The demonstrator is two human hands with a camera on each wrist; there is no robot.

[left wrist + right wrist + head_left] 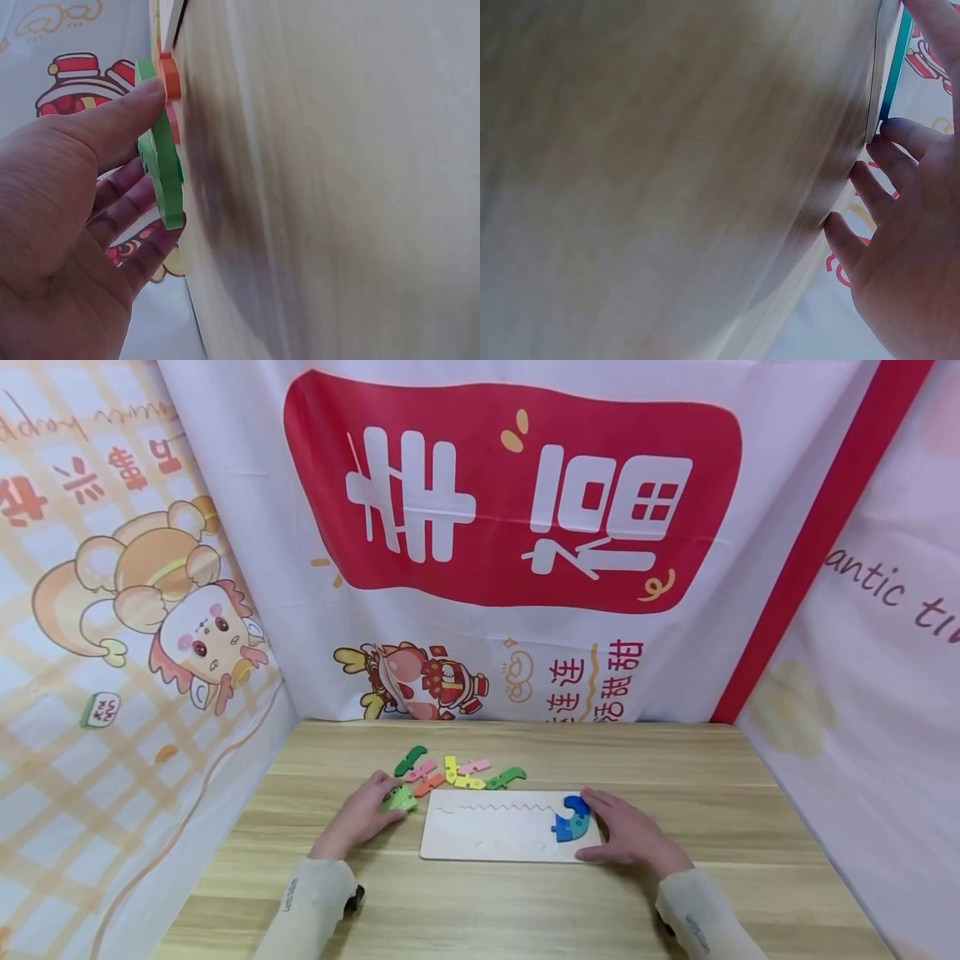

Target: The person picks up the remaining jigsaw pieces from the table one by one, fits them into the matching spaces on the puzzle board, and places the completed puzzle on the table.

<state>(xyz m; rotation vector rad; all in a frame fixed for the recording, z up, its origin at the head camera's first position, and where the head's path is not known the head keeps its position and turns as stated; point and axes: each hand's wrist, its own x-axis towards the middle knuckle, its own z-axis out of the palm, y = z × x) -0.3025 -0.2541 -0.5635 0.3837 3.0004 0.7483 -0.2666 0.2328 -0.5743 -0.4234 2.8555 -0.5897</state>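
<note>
The left hand [365, 814] holds a light green piece [400, 799] left of the pale board [487, 847]; in the left wrist view that hand [82, 202] pinches the green piece [166, 169] between thumb and fingers. At the board's right end, the right hand [630, 833] rests with spread fingers on the edge, beside joined blue pieces [576, 821] in the board's recess. In the right wrist view the right hand [911, 217] has its fingertips along the board's edge and the table, close to a blue-teal piece [897, 64].
Behind the board on the wooden table [465, 910] lie several loose pieces: a dark green one [410, 760], pink ones, an orange one [430, 785], yellow ones [452, 769] and a green one [507, 777]. Printed cloth [510, 527] hangs at the back and sides.
</note>
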